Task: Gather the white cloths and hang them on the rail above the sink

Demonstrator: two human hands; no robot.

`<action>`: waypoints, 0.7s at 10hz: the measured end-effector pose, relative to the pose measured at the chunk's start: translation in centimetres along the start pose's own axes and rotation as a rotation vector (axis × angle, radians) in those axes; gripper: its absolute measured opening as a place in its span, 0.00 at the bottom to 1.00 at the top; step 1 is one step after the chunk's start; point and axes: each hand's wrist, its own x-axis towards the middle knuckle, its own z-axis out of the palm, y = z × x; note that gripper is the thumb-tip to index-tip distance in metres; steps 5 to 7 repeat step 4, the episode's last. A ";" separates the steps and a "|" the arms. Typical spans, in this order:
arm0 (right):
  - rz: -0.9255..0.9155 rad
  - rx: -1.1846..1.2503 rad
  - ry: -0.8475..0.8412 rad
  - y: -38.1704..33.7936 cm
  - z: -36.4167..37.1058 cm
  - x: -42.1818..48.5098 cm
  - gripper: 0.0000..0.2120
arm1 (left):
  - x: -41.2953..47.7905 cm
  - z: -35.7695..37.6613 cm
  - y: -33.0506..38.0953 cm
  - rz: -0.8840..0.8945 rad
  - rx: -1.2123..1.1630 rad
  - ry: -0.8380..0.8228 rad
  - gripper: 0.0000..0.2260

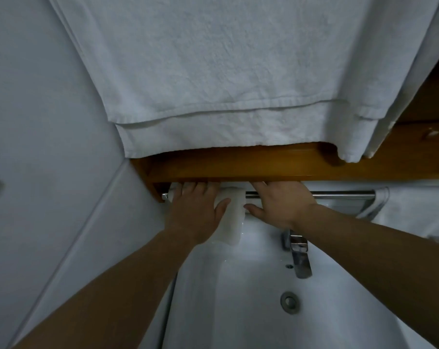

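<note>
A small white cloth [232, 217] hangs over the left end of the chrome rail [339, 195] above the sink [238, 311]. My left hand [193, 215] lies flat on the cloth's left part, thumb across its front. My right hand [278, 202] rests beside the cloth's right edge, fingers reaching over the rail under the wooden shelf [238, 167], thumb touching the cloth. Another white cloth [414, 210] hangs at the rail's right end. Whether the right fingers grip anything is hidden.
A large white towel [213, 71] hangs down from above and covers the upper view. A chrome tap [300, 255] stands behind the basin, and a drain [288, 301] sits in it. A pale wall [37, 122] closes the left side.
</note>
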 end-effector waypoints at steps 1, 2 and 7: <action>0.023 -0.004 -0.043 -0.5 -1.0 -1.2 0.33 | -1.5 -0.5 -0.4 0.052 0.006 -0.002 0.26; 0.052 -0.026 -0.110 -0.7 -1.9 -2.9 0.35 | -3.3 -0.1 0.0 0.048 0.030 -0.031 0.22; 0.181 -0.038 -0.215 -1.1 -4.8 -6.2 0.34 | -4.6 -1.3 0.5 -0.064 0.002 -0.049 0.25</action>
